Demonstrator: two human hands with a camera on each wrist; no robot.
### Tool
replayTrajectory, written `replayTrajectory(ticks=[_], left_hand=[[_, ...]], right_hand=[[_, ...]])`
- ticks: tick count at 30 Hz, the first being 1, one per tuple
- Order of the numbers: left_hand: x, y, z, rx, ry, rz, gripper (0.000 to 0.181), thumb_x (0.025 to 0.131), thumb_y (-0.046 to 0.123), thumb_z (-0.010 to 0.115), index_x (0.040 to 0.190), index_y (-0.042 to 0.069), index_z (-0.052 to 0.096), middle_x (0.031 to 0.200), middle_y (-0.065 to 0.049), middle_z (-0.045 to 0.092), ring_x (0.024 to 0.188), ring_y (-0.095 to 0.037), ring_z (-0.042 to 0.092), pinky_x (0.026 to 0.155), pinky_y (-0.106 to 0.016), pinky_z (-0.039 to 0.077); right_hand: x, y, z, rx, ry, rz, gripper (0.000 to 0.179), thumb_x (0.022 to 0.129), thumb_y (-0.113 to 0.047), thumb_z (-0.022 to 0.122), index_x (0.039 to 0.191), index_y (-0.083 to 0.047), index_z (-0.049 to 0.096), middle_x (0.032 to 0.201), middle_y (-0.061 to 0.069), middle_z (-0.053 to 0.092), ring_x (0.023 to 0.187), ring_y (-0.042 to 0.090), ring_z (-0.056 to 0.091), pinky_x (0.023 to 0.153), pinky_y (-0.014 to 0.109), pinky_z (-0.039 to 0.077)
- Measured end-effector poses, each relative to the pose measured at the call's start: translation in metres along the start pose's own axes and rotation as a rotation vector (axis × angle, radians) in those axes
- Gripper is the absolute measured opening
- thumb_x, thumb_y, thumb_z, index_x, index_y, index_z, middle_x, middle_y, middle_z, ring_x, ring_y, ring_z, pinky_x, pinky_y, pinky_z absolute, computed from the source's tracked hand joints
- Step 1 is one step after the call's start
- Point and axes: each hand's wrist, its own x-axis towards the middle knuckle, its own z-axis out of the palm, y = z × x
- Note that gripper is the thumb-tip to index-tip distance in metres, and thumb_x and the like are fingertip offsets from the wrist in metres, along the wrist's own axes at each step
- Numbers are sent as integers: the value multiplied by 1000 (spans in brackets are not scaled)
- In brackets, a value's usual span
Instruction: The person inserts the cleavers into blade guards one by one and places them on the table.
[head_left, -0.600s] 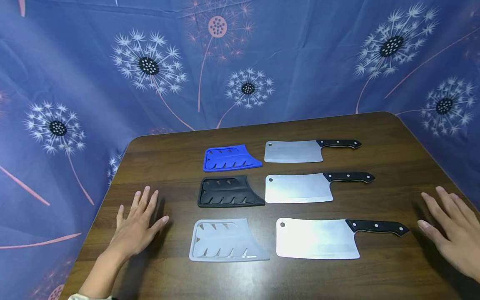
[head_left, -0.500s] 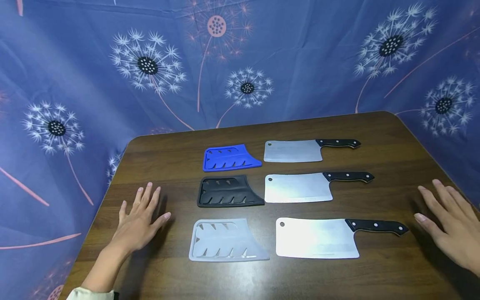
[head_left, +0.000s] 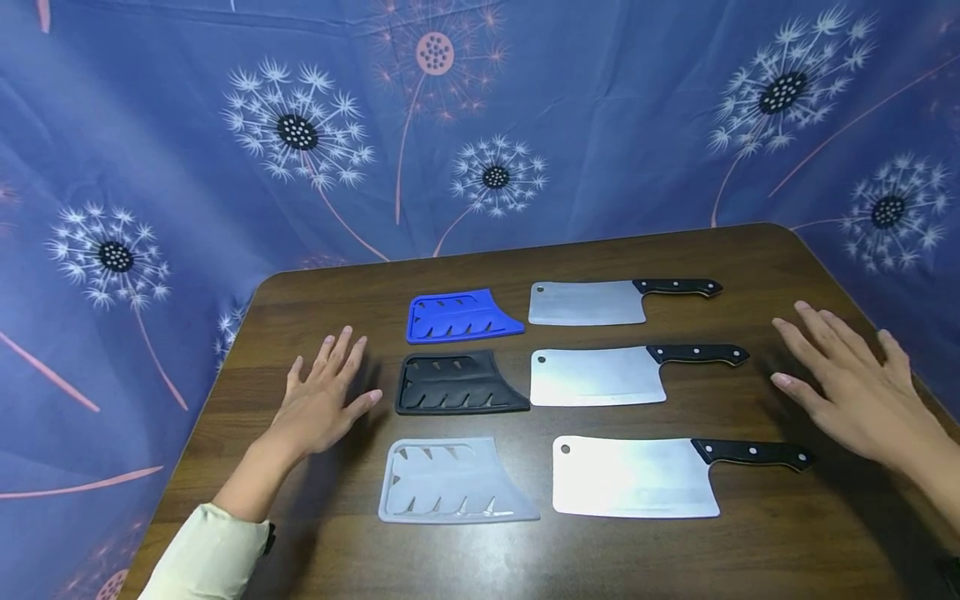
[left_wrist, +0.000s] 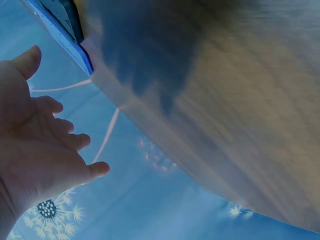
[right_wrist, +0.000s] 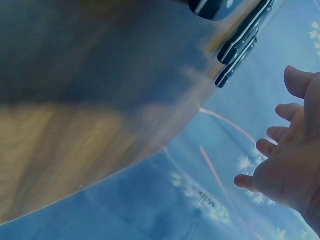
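Wood-grain table [head_left: 480, 562]; blue dandelion-print cloth [head_left: 600, 150] behind. Blue cover [head_left: 463, 317], black cover [head_left: 459, 383] and translucent cover [head_left: 453, 479] lie in a column, left. To their right: far cleaver [head_left: 587, 302], middle cleaver [head_left: 597, 377], near cleaver [head_left: 633, 477], all unsheathed. Left hand [head_left: 318, 404] beside black cover, right hand [head_left: 855, 383] beside middle cleaver's handle; both empty, fingers spread apart.

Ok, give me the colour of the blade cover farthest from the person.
The farthest blade cover is bright blue, plainest in the head view.
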Motion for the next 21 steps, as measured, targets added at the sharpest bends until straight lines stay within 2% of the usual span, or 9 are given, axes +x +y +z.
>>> replayTrajectory(ticks=[5, 12, 17, 21], left_hand=[[20, 5, 1, -53, -25, 12, 81, 97, 55, 43, 156, 20, 0, 161, -4, -10, 147, -31, -2, 107, -67, 1], [49, 12, 7, -130, -34, 39, 82, 96, 55, 44, 155, 24, -4, 161, -1, -12, 147, -29, 2, 108, -65, 5], [64, 18, 7, -159, -39, 54, 84, 96, 55, 45, 155, 21, -4, 161, 0, -12, 147, -29, 3, 108, -66, 5], [75, 20, 7, -172, -30, 57, 86, 95, 57, 46, 155, 22, -6, 161, -1, -11, 147, -29, 4, 107, -65, 6]], right_hand=[[21, -1, 3, 22, 1, -60, 71, 101, -32, 49, 156, -18, 6, 161, 6, -7, 147, 30, -9, 104, 67, -15], [45, -3, 13, 62, 22, -150, 71, 97, -25, 57, 155, -15, 17, 161, 13, 7, 147, 30, 3, 106, 68, -9], [58, -5, 21, 42, 12, -172, 72, 96, -25, 58, 155, -16, 19, 161, 10, 6, 146, 34, 9, 106, 68, -5], [69, -6, 24, 35, -7, -172, 71, 96, -25, 57, 155, -14, 19, 161, 13, 8, 145, 37, 11, 106, 69, -4]])
